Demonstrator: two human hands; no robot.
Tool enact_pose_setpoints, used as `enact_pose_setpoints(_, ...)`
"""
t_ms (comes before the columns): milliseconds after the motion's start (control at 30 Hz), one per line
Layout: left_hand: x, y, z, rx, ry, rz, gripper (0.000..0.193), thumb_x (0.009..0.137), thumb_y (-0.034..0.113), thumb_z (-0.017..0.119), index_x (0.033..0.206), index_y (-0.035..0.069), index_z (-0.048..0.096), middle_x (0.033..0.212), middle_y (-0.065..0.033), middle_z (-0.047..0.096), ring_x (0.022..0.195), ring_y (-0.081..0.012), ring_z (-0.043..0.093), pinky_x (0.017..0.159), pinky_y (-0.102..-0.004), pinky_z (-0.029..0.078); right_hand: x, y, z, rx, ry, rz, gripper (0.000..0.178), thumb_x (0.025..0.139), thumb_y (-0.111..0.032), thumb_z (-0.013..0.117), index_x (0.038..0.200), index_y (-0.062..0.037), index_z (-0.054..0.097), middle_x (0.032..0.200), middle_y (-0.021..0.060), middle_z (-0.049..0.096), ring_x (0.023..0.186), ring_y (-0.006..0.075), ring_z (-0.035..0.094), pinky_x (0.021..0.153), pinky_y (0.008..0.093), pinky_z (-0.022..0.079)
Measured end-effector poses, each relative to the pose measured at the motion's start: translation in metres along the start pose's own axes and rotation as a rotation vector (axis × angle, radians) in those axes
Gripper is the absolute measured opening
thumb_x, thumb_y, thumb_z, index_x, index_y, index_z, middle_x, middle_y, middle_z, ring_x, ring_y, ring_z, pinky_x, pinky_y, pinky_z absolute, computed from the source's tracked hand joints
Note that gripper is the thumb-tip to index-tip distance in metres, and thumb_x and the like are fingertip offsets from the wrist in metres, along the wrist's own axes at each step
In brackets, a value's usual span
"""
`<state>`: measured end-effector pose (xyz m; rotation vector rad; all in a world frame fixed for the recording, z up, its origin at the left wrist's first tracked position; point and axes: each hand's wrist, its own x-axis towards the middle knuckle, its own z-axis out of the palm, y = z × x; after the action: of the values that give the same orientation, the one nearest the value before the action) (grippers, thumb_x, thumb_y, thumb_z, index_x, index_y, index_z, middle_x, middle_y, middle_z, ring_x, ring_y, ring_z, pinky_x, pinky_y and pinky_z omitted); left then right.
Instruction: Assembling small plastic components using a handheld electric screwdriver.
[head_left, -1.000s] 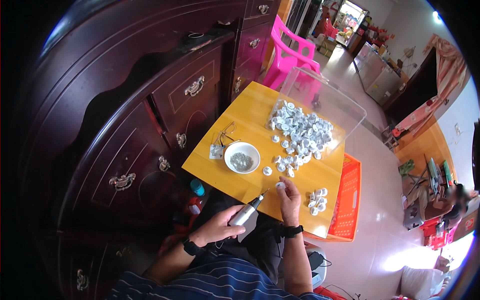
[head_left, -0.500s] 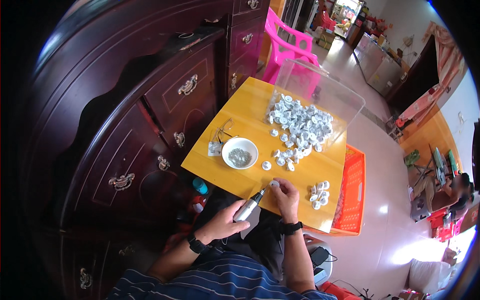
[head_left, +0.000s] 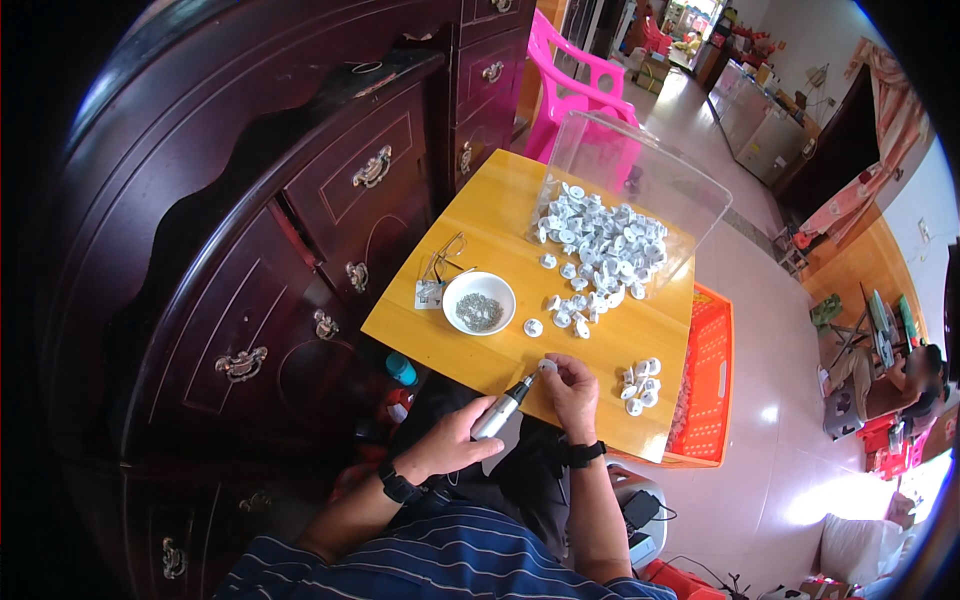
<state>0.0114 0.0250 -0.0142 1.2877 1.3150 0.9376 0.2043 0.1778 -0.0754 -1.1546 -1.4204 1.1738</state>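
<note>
My left hand is wrapped round a silver electric screwdriver with a black nose. Its tip points up and right, meeting a small white plastic part pinched in the fingers of my right hand. Whether a screw sits at the tip is too small to tell. Beyond my hands, a white bowl holds many small silver screws. One loose white part lies right of the bowl. A large heap of white parts spills from a clear plastic bin, and a small cluster lies to the right.
Glasses and a small clear packet rest left of the bowl on the yellow table. An orange crate stands at the table's right. Dark drawers line the left; a pink chair stands behind. Another person sits far right.
The screwdriver and white part stay together in nearly the same place. The view has shifted very slightly; nothing else has visibly moved.
</note>
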Motion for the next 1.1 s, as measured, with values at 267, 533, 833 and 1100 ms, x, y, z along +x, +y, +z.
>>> enact_pose_setpoints(267, 0.002, -0.001, 0.002, -0.039, -0.027, 0.033, 0.065, 0.093, 0.007, 0.072, 0.150, 0.001, 0.042, 0.104, -0.0036, 0.060, 0.077, -0.0077, 0.060, 0.068, -0.0254, 0.053, 0.000, 0.001, -0.003, -0.080, -0.037, -0.029, 0.017, 0.093, -0.006, 0.077, 0.109, -0.0014, 0.075, 0.084, -0.0067, 0.067, 0.073, 0.0006, 0.057, 0.067, 0.0179, 0.046)
enact_pose_setpoints(533, 0.000, 0.002, -0.001, -0.032, -0.009, -0.027, 0.065, 0.089, 0.019, 0.076, 0.144, -0.001, 0.048, 0.107, -0.0164, 0.068, 0.095, -0.0227, 0.069, 0.086, -0.0351, 0.055, -0.004, -0.015, -0.001, -0.160, -0.025, -0.088, 0.016, 0.091, -0.008, 0.079, 0.105, -0.0019, 0.077, 0.081, -0.0067, 0.061, 0.070, 0.0017, 0.051, 0.064, 0.0197, 0.043)
enact_pose_setpoints(833, -0.001, 0.003, -0.001, -0.039, 0.001, -0.020, 0.063, 0.089, 0.019, 0.076, 0.143, -0.001, 0.049, 0.107, -0.0163, 0.068, 0.095, -0.0232, 0.069, 0.086, -0.0354, 0.055, -0.004, -0.013, 0.000, -0.146, -0.020, -0.071, 0.016, 0.090, -0.007, 0.079, 0.105, -0.0011, 0.076, 0.083, -0.0057, 0.061, 0.071, 0.0022, 0.052, 0.064, 0.0200, 0.044)
enact_pose_setpoints(1100, 0.000, 0.002, -0.001, -0.043, -0.001, -0.013, 0.064, 0.089, 0.020, 0.075, 0.143, -0.001, 0.049, 0.109, -0.0175, 0.068, 0.097, -0.0236, 0.069, 0.088, -0.0360, 0.055, -0.004, -0.009, 0.003, -0.101, 0.007, -0.083, 0.016, 0.087, -0.007, 0.080, 0.102, -0.0019, 0.077, 0.074, -0.0014, 0.054, 0.063, 0.0070, 0.047, 0.059, 0.0250, 0.041)
